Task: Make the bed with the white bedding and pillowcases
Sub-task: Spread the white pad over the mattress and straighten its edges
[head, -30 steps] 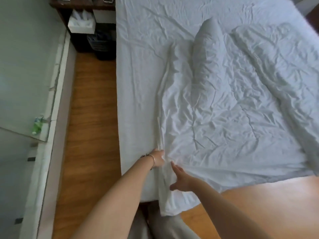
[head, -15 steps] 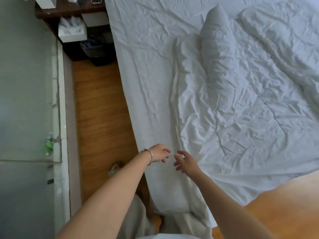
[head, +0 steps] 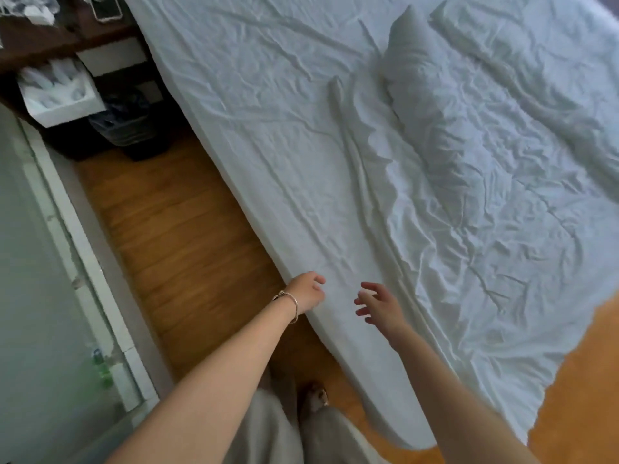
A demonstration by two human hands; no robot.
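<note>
The bed carries a white fitted sheet [head: 254,135], wrinkled and bare along its left side. A crumpled white duvet [head: 495,249] covers the right part, its edge running down toward the foot corner. A white pillow [head: 422,95] lies bunched under or in the duvet further up. My left hand [head: 306,291], with a bracelet on the wrist, hovers at the mattress edge, fingers loosely curled, holding nothing. My right hand [head: 378,303] hangs just above the sheet beside the duvet's edge, fingers spread and relaxed, empty.
A wooden floor strip [head: 174,236] runs between the bed and a pale wall with a white skirting [head: 90,262]. A dark bedside shelf [head: 60,38] holds a white box and a dark basket. My legs and one foot [head: 316,398] stand at the bed's corner.
Both hands have let go of the duvet's edge and lifted off it. The view has swung left, and I stand nearer the bed's left side.
</note>
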